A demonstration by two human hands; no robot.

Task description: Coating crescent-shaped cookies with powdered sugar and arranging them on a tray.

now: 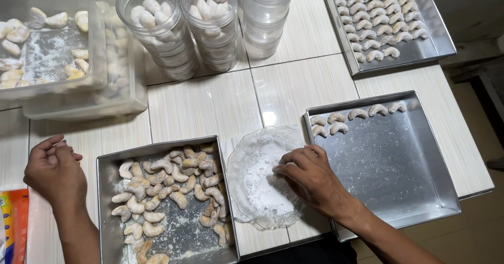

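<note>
White powdered sugar fills a clear glass dish [262, 177] at lower centre of the frame. The right hand [310, 177] lies over the dish's right rim, fingers bent down with the tips in the powder; whether they pinch a cookie under there cannot be told. The left hand [55, 172] rests at lower left on the pale tiled table [210, 106], fingers loosely curled inward, holding nothing visible.

Just left of the dish, touching its rim: a square metal tray [105, 164] holding a loose heap of crescent cookies [168, 190], lightly dusted, with scattered sugar on the tray floor. Just right of the dish: a second square metal tray [388, 164], mostly bare metal, with a few coated crescents [336, 122] in a row and a short second row along its upper left edge.

Upper right: a third metal tray [436, 46] with neat rows of white-coated crescents. Top centre: two clear round jars [178, 27] packed with coated cookies, and beside them a stack of clear round jars [265, 17]. Upper left: two clear rectangular plastic boxes [100, 48], stacked with an offset, with cookies and sugar residue inside. An orange packet [16, 216] shows at the lower left edge.
</note>
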